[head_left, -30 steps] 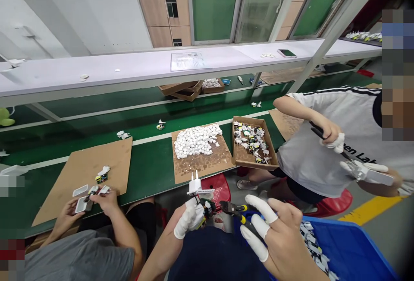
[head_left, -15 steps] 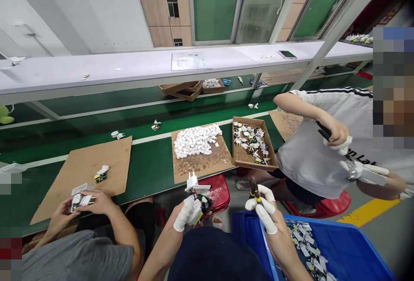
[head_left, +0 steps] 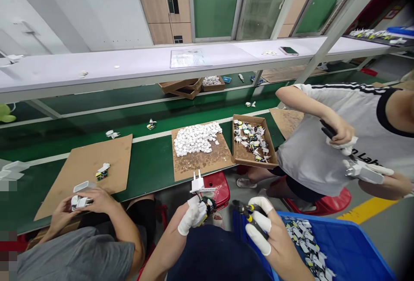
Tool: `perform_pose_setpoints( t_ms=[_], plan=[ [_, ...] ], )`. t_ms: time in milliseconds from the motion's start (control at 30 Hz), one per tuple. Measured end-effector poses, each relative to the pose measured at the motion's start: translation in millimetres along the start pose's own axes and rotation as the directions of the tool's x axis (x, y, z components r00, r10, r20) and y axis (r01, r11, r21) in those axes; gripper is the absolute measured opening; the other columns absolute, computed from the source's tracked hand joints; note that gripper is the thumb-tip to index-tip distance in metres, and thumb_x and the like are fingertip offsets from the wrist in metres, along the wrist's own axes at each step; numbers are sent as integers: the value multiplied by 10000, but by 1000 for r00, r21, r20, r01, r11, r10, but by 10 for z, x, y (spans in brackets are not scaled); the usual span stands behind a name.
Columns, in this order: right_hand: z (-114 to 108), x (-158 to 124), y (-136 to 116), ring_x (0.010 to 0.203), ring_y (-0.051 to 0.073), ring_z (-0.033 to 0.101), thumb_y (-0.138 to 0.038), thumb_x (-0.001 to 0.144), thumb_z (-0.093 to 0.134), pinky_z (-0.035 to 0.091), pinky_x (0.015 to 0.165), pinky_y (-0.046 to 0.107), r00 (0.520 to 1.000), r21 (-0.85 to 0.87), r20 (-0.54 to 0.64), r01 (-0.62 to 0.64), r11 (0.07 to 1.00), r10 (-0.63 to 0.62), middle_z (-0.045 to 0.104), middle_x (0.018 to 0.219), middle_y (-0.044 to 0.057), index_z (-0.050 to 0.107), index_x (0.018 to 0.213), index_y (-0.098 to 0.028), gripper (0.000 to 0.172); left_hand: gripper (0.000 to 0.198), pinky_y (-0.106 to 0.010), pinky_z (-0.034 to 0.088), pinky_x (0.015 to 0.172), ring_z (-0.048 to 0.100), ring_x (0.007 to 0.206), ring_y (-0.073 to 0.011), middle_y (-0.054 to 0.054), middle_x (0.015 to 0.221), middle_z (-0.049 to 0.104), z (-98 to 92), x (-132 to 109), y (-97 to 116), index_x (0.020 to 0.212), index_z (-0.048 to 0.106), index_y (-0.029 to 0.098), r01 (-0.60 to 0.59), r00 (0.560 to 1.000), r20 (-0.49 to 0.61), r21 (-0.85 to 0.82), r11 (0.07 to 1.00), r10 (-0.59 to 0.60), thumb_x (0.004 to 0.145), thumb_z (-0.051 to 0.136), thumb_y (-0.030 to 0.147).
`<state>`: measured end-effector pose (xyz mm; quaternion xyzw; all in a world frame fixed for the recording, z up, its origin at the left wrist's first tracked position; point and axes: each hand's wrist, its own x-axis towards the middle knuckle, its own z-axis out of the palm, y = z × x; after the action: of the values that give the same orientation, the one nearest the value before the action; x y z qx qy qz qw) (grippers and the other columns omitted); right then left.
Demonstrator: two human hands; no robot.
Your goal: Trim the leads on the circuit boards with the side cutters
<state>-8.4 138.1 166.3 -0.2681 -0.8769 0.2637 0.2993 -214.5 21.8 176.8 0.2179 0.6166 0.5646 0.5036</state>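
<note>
My left hand (head_left: 191, 216), in white finger covers, grips a charger with its insides exposed. The charger's white plug part (head_left: 198, 183) points its two pins up, and a dark circuit board (head_left: 209, 205) with yellow parts hangs by wires below it. My right hand (head_left: 265, 225), fingers covered in white too, is wrapped round pliers (head_left: 251, 218) with black and yellow handles. Their dark jaws point left, toward the charger but apart from it. A cardboard sheet with a heap of small white caps (head_left: 197, 138) lies on the bench beyond my hands.
A cardboard tray (head_left: 235, 156) of charger parts stands right of the heap. A blue bin (head_left: 352, 246) with more parts is at my right. Co-workers handle chargers on both sides: one in grey (head_left: 80, 251), one in white (head_left: 371, 117). A red stool (head_left: 220, 186) stands ahead.
My right hand has turned the pliers from pointing up to pointing left, and their handles have spread. My left hand and the charger have shifted slightly right.
</note>
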Motion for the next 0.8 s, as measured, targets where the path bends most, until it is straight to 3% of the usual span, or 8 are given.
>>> perform_pose_setpoints(
  t_ms=[133, 300, 400, 467, 567, 667, 800],
  plan=[
    [-98, 32, -189, 836, 217, 493, -331, 934, 439, 423, 732, 368, 998, -293, 11, 68, 954, -67, 562, 1014, 75, 581, 819, -214, 217, 665, -342, 467, 948, 577, 1095, -287, -74, 1162, 679, 37, -83, 22, 1080, 712, 217, 25, 990, -140, -22, 999, -28, 637, 682, 712],
    [-150, 106, -291, 883, 245, 434, -279, 920, 461, 351, 749, 398, 993, -438, 45, 118, 891, -109, 532, 1036, 102, 546, 767, -192, 196, 665, -366, 474, 996, 553, 1175, -300, -89, 1265, 630, 39, -83, 11, 1201, 652, 198, 33, 999, -25, -74, 997, -35, 709, 676, 645],
    [-165, 171, -312, 912, 264, 432, -274, 906, 494, 339, 759, 416, 982, -479, 65, 186, 858, -176, 515, 1057, 119, 567, 807, -192, 148, 673, -375, 481, 999, 555, 1180, -306, -89, 1273, 626, 57, -97, -3, 1204, 651, 203, 45, 993, -101, -90, 995, -54, 696, 689, 643],
    [-156, 195, -312, 945, 283, 433, -264, 905, 489, 334, 779, 443, 976, -487, 24, 201, 850, -217, 511, 1083, 134, 579, 791, -191, 162, 692, -385, 485, 1000, 555, 1185, -314, -84, 1256, 638, 68, -103, -14, 1187, 663, 211, 46, 987, -144, -135, 990, -66, 667, 696, 666],
    [-116, 186, -279, 978, 306, 441, -298, 932, 433, 351, 791, 476, 976, -493, -96, 123, 861, -194, 509, 1114, 146, 604, 772, -206, 252, 692, -405, 480, 996, 574, 1148, -321, -88, 1203, 669, 48, -85, -32, 1168, 677, 206, 42, 993, -101, -115, 993, -54, 659, 695, 676],
    [-60, 134, -210, 830, 220, 515, -343, 954, 420, 455, 705, 365, 987, -391, -105, 69, 918, -119, 541, 921, 96, 614, 794, -212, 283, 677, -416, 458, 1004, 572, 1136, -326, -93, 1187, 677, 22, -67, -30, 1149, 688, 197, 15, 994, -105, -46, 999, -20, 678, 672, 684],
    [73, 12, -107, 605, 138, 597, -330, 970, 417, 487, 531, 232, 997, -107, -52, 55, 993, -61, 592, 669, 8, 594, 795, -211, 276, 670, -458, 354, 1101, 484, 1252, -355, -99, 1216, 661, 56, -86, 19, 1092, 715, 198, -30, 978, -210, -47, 998, 19, 660, 665, 708]
  ],
)
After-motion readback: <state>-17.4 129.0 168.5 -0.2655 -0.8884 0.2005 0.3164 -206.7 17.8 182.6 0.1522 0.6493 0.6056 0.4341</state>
